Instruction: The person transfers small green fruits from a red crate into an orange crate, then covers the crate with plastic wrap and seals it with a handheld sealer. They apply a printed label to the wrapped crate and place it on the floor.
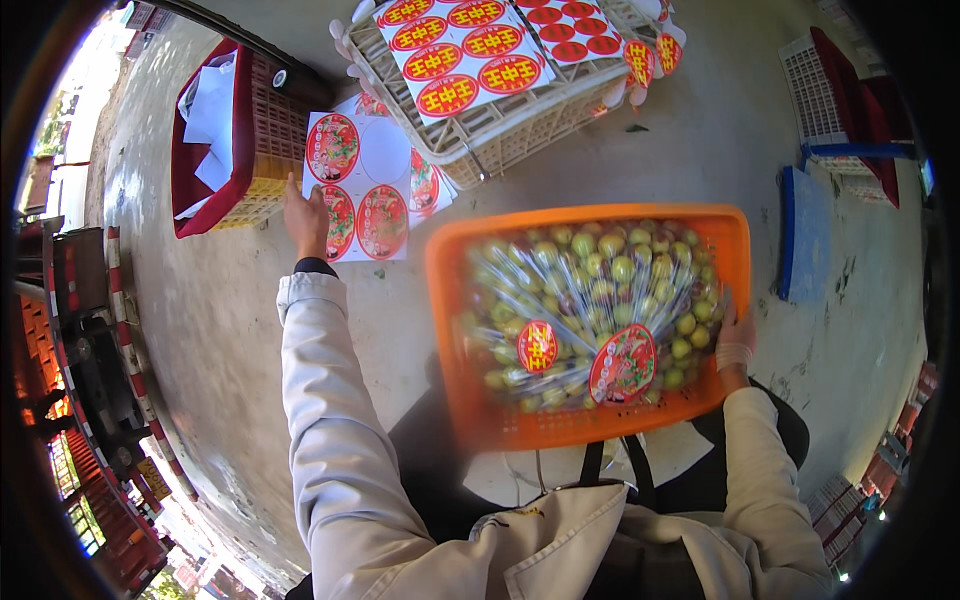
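My left hand [306, 223] is at the left edge of a white sticker sheet [384, 229], pinching it between thumb and fingers. Large round red stickers fill the sheet, except for one blank circle at its upper right. On the right, my right hand [736, 334] grips the side of an orange plastic basket [589, 435]. Green and brownish jujube-like fruit [622, 268] fills this basket under gathered clear plastic film [555, 300]. A large round red sticker [624, 364] and a smaller red-and-yellow oval sticker [538, 346] are on the film.
An upturned pale plastic crate [510, 142] ahead carries sheets of oval stickers [465, 52], with loose stickers [651, 60] along its edge. A cloth-lined crate [262, 142] with white paper stands to the left. A blue board [806, 232] and another lined crate [814, 97] are at the right.
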Motion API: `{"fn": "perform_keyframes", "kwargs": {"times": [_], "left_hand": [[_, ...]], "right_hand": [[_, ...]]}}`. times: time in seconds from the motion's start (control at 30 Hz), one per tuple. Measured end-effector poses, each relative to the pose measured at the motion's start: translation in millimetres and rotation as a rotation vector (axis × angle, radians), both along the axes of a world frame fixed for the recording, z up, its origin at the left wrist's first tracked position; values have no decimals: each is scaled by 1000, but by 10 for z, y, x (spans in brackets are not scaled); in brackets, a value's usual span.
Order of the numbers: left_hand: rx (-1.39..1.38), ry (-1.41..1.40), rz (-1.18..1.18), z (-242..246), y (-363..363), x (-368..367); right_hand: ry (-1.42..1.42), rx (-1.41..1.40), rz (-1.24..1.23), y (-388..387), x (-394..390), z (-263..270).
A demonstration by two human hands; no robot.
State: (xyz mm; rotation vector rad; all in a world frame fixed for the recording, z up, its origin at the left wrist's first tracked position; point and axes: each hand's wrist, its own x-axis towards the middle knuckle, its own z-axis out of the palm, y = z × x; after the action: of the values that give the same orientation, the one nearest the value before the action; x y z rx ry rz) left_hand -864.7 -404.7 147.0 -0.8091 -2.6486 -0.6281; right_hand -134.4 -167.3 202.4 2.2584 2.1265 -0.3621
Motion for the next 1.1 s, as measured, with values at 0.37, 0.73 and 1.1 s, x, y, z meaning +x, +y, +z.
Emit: {"fn": "perform_keyframes", "kwargs": {"times": [0.37,0.73,1.1], "left_hand": [[-604,-880,-456,1079,-742,2233],[180,-1241,-73,862,-1078,3427],[275,-1383,117,163,-939,3272]], "right_hand": [[56,-34,-32,7,-102,222],[302,-142,-50,176,207,-146],[639,-402,-290,618,436,-669]]}}
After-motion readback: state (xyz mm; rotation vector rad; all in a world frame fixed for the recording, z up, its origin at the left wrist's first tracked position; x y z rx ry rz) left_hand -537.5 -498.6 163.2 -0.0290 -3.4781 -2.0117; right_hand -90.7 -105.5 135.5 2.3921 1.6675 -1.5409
